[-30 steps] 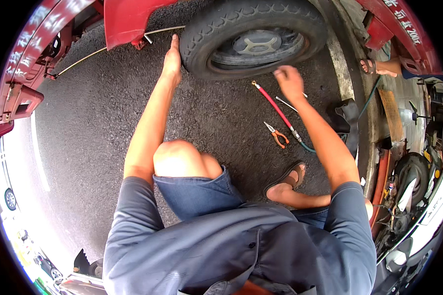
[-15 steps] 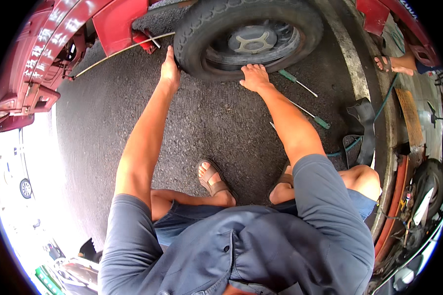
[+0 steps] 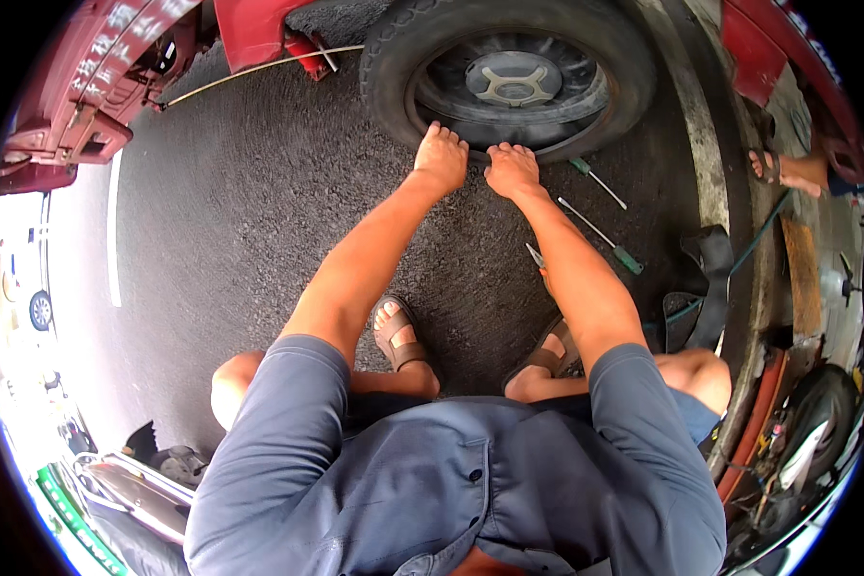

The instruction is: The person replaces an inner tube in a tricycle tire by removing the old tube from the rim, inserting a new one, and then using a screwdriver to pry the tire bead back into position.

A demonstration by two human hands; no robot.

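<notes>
- Our left hand (image 3: 442,158) and right hand (image 3: 513,169) gripped the round, black rubber tyre (image 3: 391,91), fingers curled over its edge.
- We had grainy asphalt (image 3: 259,206) underfoot.

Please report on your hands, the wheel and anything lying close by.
Left hand, right hand: both on near edge of wheel. Wheel's hub side facing camera. On ground nearby: two screwdrivers, partly hidden pliers.

the left hand (image 3: 442,159) has moved round the wheel (image 3: 514,83) to just beside the right hand (image 3: 513,170).
</notes>
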